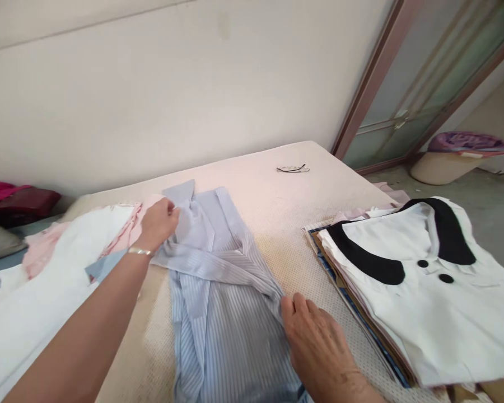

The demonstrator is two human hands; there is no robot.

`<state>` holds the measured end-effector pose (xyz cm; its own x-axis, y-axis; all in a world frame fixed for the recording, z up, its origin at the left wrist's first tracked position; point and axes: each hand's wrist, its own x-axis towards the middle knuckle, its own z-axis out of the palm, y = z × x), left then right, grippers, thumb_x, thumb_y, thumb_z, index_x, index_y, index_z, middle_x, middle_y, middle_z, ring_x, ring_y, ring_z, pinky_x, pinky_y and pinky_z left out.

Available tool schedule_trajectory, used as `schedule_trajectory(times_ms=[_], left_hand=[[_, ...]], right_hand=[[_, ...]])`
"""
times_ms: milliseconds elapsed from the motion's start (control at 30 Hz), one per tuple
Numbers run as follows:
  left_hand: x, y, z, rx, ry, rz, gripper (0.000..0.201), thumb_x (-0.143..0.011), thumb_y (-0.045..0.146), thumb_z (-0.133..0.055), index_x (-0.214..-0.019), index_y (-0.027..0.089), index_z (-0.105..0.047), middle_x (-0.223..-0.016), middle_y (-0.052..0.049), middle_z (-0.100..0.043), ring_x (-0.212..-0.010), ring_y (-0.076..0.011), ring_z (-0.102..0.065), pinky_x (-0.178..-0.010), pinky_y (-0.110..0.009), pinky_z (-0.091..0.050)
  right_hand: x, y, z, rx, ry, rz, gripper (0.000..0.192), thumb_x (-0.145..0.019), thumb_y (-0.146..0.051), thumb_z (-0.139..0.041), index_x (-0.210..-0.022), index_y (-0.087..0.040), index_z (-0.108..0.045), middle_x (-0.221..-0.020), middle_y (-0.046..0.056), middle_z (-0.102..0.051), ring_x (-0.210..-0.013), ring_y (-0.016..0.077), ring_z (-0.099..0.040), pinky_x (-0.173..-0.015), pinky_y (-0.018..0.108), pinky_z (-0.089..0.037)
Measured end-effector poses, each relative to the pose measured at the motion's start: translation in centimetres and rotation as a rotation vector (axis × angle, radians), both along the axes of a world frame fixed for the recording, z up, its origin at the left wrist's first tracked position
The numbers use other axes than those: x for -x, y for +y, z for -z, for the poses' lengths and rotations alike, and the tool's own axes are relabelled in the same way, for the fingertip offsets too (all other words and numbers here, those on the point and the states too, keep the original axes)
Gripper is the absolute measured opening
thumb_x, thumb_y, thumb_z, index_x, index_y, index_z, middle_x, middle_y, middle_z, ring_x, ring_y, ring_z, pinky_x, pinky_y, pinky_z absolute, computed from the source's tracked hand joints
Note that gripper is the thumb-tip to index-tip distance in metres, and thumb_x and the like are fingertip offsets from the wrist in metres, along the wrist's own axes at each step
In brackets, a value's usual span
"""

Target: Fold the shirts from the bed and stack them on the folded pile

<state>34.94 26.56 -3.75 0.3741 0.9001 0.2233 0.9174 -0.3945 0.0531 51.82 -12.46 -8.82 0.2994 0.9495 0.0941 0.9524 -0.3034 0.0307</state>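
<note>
A light blue striped shirt (235, 308) lies partly folded before me, with a sleeve laid slantwise across its body. At the upper left of the shirt, my left hand (157, 221) is closed, its curled fingers pinching the pale cloth; a bracelet circles that wrist. My right hand (317, 341) grips the shirt's right edge where the sleeve bends, its thumb and the cloth beneath the fingers mostly hidden. The shirt rests on a cream textured bed cover (285, 207).
White and pink clothes (67, 263) are heaped on the left. To the right stands a stack topped by a white blouse (457, 313) with a black collar. Eyeglasses (293, 168) lie near the wall. A lined bin (445, 165) is on the floor beyond.
</note>
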Motion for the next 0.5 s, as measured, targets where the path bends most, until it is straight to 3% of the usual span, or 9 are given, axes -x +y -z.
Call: schedule_trajectory(times_ms=[100,200,267,367,433,500], left_hand=[[8.2,-4.0,-1.0,-0.007,0.121,-0.121,0.028,-0.092,0.043,-0.044,-0.094,0.024,-0.065,-0.097,-0.008,-0.072,-0.092,-0.0292,-0.067,-0.078,-0.038,-0.049],[13.4,-8.1,0.0,0.046,0.204,-0.169,0.039,-0.094,0.055,-0.042,-0.101,0.023,-0.063,-0.102,-0.009,-0.07,-0.089,-0.0287,-0.068,-0.073,-0.037,-0.049],[14.8,-9.9,1.3,0.003,0.333,-0.15,0.046,-0.095,0.057,-0.04,-0.11,0.02,-0.062,-0.112,-0.013,-0.067,-0.091,-0.0313,-0.068,-0.072,-0.039,-0.05],[15.5,-10.2,2.5,-0.039,0.502,-0.138,0.042,-0.1,0.043,-0.033,-0.112,0.015,-0.063,-0.116,-0.018,-0.063,-0.09,-0.0334,-0.068,-0.069,-0.039,-0.049],[15.9,-9.2,2.1,0.0,0.515,-0.179,0.039,-0.1,0.031,-0.031,-0.11,0.016,-0.065,-0.115,-0.018,-0.064,-0.087,-0.032,-0.069,-0.068,-0.038,-0.049],[16.3,-7.7,0.7,0.011,0.458,-0.26,0.039,-0.098,0.03,-0.032,-0.111,0.017,-0.066,-0.114,-0.017,-0.066,-0.086,-0.0322,-0.069,-0.069,-0.039,-0.048]], right_hand=[[-0.2,0.1,-0.2,0.008,-0.012,-0.007,0.03,-0.07,0.005,-0.056,-0.088,-0.018,-0.059,-0.083,0.006,-0.059,-0.077,0.024,-0.061,-0.069,0.037,-0.049],[-0.1,0.2,-0.3,0.05,-0.006,-0.023,0.028,-0.072,0.007,-0.054,-0.085,-0.017,-0.06,-0.08,0.006,-0.058,-0.073,0.0238,-0.063,-0.065,0.035,-0.049],[-0.1,0.4,-0.4,0.078,0.0,-0.026,0.028,-0.074,0.008,-0.053,-0.084,-0.017,-0.06,-0.079,0.006,-0.058,-0.072,0.0232,-0.064,-0.063,0.034,-0.048],[-0.2,0.6,-0.4,0.116,0.008,-0.017,0.029,-0.075,0.009,-0.051,-0.085,-0.017,-0.061,-0.08,0.006,-0.06,-0.072,0.0225,-0.065,-0.061,0.032,-0.046],[-0.5,0.7,-0.4,0.139,0.021,-0.014,0.029,-0.075,0.008,-0.052,-0.085,-0.017,-0.061,-0.081,0.005,-0.06,-0.072,0.0222,-0.066,-0.061,0.031,-0.045],[-0.8,0.7,-0.4,0.157,0.027,-0.019,0.029,-0.075,0.007,-0.053,-0.086,-0.018,-0.062,-0.083,0.006,-0.061,-0.073,0.0226,-0.066,-0.062,0.032,-0.044]])
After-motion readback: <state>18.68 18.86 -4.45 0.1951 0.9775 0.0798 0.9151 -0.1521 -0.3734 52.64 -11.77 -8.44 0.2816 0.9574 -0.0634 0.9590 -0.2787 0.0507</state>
